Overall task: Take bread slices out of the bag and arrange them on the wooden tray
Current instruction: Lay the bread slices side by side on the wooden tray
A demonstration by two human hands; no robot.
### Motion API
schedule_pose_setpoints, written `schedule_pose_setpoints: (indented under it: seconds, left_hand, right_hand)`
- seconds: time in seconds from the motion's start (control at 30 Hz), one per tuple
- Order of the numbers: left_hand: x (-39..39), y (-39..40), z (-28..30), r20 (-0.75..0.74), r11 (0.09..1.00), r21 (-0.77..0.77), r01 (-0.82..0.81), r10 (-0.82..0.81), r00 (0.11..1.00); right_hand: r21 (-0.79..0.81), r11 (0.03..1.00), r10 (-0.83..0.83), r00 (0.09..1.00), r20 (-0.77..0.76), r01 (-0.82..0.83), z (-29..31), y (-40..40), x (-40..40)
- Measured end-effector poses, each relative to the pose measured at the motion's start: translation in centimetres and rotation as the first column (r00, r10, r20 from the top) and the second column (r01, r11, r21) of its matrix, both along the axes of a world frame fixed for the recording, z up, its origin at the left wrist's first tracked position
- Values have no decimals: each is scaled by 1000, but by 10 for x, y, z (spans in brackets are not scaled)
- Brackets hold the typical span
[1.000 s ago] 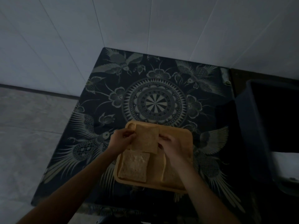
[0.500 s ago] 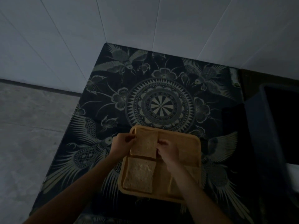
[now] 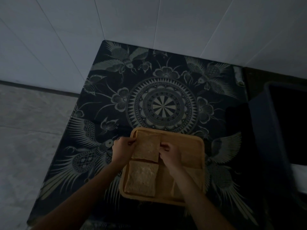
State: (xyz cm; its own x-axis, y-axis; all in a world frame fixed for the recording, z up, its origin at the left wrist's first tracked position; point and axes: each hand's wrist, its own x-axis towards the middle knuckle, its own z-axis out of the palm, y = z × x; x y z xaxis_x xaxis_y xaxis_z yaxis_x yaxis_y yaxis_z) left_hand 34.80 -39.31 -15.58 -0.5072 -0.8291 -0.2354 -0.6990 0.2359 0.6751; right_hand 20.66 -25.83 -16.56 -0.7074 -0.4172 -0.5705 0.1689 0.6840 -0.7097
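head view: a bread slice (image 3: 147,148) sits in the far left corner of the wooden tray (image 3: 191,146), pinched between both hands. the left hand (image 3: 123,146) grips its left edge, thumb and fingers closed on the crust at the tray's left rim. the right hand (image 3: 169,152) grips the slice's right edge, fingers curled down onto it, knuckles up. whether the slice rests flat on the tray or is held just above it cannot be told in the dim light. both forearms reach in from the near edge of the table, the left one slanting from the lower left, the right one crossing over the tray's near right part. a second slice (image 3: 141,178) lies flat in the near left corner of the tray, its far edge just beside the held slice. a third slice (image 3: 198,178) shows partly beside the right forearm, near the tray's right rim. the tray lies near the table's near edge on a dark patterned cloth (image 3: 162,107).
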Motion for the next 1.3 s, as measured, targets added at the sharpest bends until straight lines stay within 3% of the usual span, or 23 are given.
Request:
schedule_pose_setpoints:
  seconds: [0.2,0.43,0.57,0.7,0.87,0.97,1.07,1.3]
  left_hand:
    - [1,8,11,9,999,-50,9,-8,1000]
    - [-4,45,32,-103,995,-35,89,-92,990]
    - [-15,79,40,-135,984,98,149,-135,982]
    - [-24,113,35,-44,935,268,231,-227,973]
    - [-27,151,10,34,864,484,140,-178,984]
    - [-32,167,4,3,890,435,135,-151,989]
    - [-31,177,4,-17,884,448,134,-142,990]
    - [-27,185,4,-12,898,430,89,-94,996]
  right_hand:
    - [-94,995,21,1000,-12,-22,25,18,-8]
    - [-95,989,95,981,-172,-112,58,70,-33]
    - [-84,995,34,982,-184,-50,63,109,-47]
    - [-41,996,-78,988,-132,73,51,148,-50]
    - [120,990,-68,994,-85,78,31,183,-42]
    - [154,988,-10,999,-43,16,26,193,-33]
    - [189,981,62,994,-93,-44,24,198,-28]
    - [161,984,88,992,-92,-72,27,205,-24]
